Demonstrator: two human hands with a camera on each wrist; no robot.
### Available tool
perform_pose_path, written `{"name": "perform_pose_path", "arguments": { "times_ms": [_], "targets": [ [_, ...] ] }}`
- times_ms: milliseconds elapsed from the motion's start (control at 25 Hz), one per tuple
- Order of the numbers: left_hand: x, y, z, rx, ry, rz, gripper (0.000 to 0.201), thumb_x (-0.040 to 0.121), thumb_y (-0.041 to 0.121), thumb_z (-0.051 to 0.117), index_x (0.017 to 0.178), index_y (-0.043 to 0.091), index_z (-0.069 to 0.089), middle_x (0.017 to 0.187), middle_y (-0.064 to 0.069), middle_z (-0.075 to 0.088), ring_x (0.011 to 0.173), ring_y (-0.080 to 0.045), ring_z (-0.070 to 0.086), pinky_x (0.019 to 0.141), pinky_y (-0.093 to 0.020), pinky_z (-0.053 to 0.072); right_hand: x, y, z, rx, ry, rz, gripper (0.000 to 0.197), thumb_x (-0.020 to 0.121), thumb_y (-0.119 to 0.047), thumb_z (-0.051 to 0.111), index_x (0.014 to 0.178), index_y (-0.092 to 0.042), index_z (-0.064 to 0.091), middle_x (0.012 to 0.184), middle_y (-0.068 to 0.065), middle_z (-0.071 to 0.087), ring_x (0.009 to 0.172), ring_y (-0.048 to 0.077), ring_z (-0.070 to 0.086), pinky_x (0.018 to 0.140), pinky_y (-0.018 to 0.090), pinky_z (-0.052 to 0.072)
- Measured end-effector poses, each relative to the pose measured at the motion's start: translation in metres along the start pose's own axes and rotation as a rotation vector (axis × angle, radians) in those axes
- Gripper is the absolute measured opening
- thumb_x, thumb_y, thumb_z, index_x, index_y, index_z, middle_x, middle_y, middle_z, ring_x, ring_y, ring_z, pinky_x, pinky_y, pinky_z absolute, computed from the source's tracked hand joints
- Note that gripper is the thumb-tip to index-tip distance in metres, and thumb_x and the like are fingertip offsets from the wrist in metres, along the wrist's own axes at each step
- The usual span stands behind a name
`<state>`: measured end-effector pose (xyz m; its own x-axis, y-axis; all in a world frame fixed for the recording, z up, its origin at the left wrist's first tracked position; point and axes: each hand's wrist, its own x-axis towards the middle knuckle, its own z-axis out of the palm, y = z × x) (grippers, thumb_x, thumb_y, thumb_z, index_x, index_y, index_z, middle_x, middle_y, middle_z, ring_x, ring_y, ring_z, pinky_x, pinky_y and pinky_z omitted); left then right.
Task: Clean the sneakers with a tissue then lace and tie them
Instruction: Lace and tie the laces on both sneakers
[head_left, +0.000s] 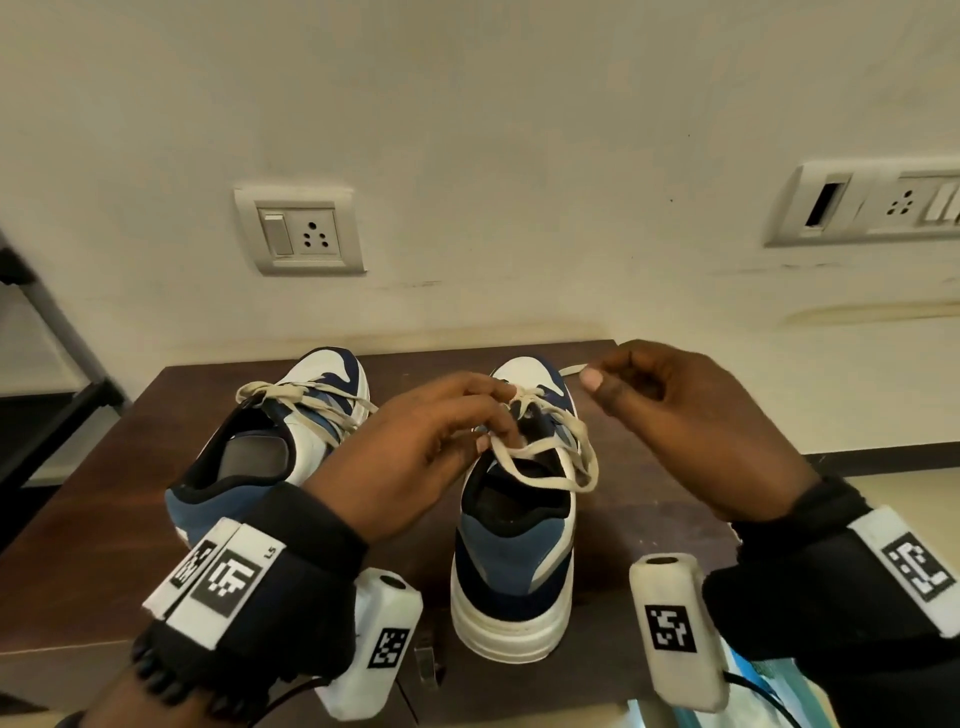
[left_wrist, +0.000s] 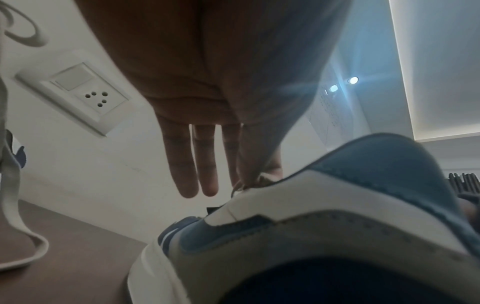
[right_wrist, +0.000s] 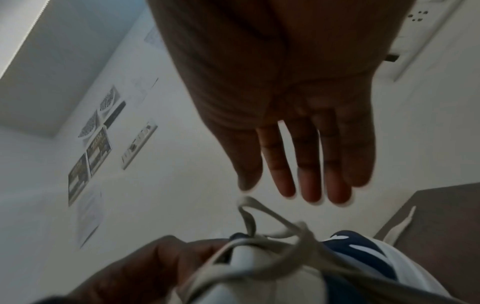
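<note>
We're mid-tying on the right-side blue-and-white suede sneaker, heel toward us on the brown wooden table. Left hand pinches its cream flat lace; right hand hovers, fingers loose, holding nothing. Next, probably grab the free end and cinch.

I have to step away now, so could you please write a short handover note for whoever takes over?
Left hand: pinches the lace at the tongue of the right sneaker.
Right hand: raised to the right of that sneaker, fingers loosely curled; whether it has a grip on the lace end is unclear.
Both sneakers stand side by side on the brown table, heels toward the person.
Done: left sneaker is laced, lace ends looped over the top; right one is laced.
Left: finish the knot on the right sneaker; check the left one's knot.
</note>
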<state>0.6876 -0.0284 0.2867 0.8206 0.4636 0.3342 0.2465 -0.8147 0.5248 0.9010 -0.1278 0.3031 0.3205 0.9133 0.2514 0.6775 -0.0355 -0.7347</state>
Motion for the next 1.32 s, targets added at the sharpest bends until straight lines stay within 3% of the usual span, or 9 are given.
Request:
{"name": "perform_pose_path", "arguments": {
  "times_ms": [160,320,560,760,920,1000,1080,1200,1320],
  "targets": [
    [-0.002,0.001,-0.001,-0.217,0.064,-0.08,0.015,0.094,0.01,0.055,0.098,0.025,0.056,0.118,0.014,0.064,0.113,-0.006,0.057,0.086,-0.028,0.05,-0.003,0.007,0.01,-0.136,-0.296,0.047,0.034,0.092,-0.049,0.046,0.109,-0.026,0.064,0.099,-0.008,0.068,0.09,0.006,0.061,0.082,0.029,0.05],
    [-0.001,0.002,-0.001,-0.296,0.187,-0.121,0.011,0.095,0.024,0.052,0.106,0.027,0.05,0.1,0.01,0.066,0.098,-0.013,0.064,0.085,-0.042,0.053,-0.001,0.012,0.01,-0.077,-0.329,0.013,0.014,0.093,-0.032,0.054,0.098,-0.024,0.064,0.084,-0.004,0.068,0.077,0.008,0.064,0.075,0.028,0.053],
    [0.001,0.003,-0.011,-0.243,0.265,-0.135,0.006,0.094,0.022,0.057,0.1,0.025,0.056,0.088,0.009,0.065,0.087,-0.014,0.064,0.08,-0.041,0.053,0.009,0.009,0.005,0.064,-0.105,-0.043,0.007,0.091,-0.021,0.06,0.09,-0.021,0.067,0.073,0.0,0.069,0.068,0.012,0.066,0.069,0.031,0.056],
    [0.014,0.002,-0.019,-0.41,0.294,-0.224,0.013,0.09,0.024,0.057,0.103,0.024,0.056,0.088,-0.003,0.064,0.085,-0.021,0.065,0.081,-0.04,0.055,0.033,0.001,-0.01,0.633,0.062,-0.014,0.015,0.094,-0.015,0.055,0.102,-0.011,0.067,0.087,0.009,0.071,0.079,0.024,0.07,0.067,0.031,0.054],
    [0.024,-0.002,-0.032,-0.573,0.426,-0.234,0.032,0.084,0.023,0.068,0.111,0.014,0.055,0.089,-0.009,0.061,0.08,-0.02,0.063,0.07,-0.024,0.055,0.029,0.015,-0.01,0.103,-0.273,-0.011,0.019,0.091,-0.039,0.056,0.101,-0.027,0.067,0.092,-0.004,0.071,0.085,0.01,0.067,0.078,0.033,0.054],
    [0.022,-0.012,-0.033,-0.552,0.523,-0.299,0.03,0.086,0.021,0.063,0.113,0.015,0.053,0.095,-0.007,0.062,0.081,-0.018,0.064,0.066,-0.021,0.053,0.022,0.013,-0.009,0.044,-0.501,-0.024,0.025,0.085,-0.046,0.059,0.099,-0.027,0.067,0.091,-0.003,0.071,0.087,0.011,0.066,0.083,0.033,0.053],
    [0.018,-0.021,-0.027,-0.399,0.554,-0.382,0.032,0.089,0.019,0.063,0.118,0.022,0.05,0.11,0.0,0.06,0.094,-0.015,0.063,0.071,-0.022,0.053,0.017,0.007,-0.008,0.083,-0.502,-0.061,0.018,0.084,-0.038,0.063,0.093,-0.023,0.068,0.082,0.0,0.071,0.079,0.014,0.067,0.082,0.033,0.052],
    [0.008,-0.016,-0.019,-0.137,0.468,-0.34,0.034,0.088,0.029,0.064,0.12,0.034,0.051,0.122,0.012,0.05,0.108,-0.003,0.054,0.082,-0.021,0.046,0.022,0.001,-0.005,0.231,-0.224,-0.096,0.014,0.087,-0.03,0.062,0.09,-0.018,0.068,0.074,0.002,0.07,0.071,0.015,0.066,0.078,0.033,0.052],
    [0.013,0.004,-0.018,-0.106,0.143,-0.101,0.026,0.088,0.045,0.061,0.112,0.036,0.061,0.112,0.018,0.055,0.108,-0.006,0.054,0.088,-0.02,0.043,0.036,-0.001,-0.002,0.507,-0.103,-0.022,0.021,0.086,-0.03,0.064,0.097,-0.012,0.066,0.071,0.005,0.067,0.056,0.017,0.057,0.057,0.026,0.049]
  ]
}}
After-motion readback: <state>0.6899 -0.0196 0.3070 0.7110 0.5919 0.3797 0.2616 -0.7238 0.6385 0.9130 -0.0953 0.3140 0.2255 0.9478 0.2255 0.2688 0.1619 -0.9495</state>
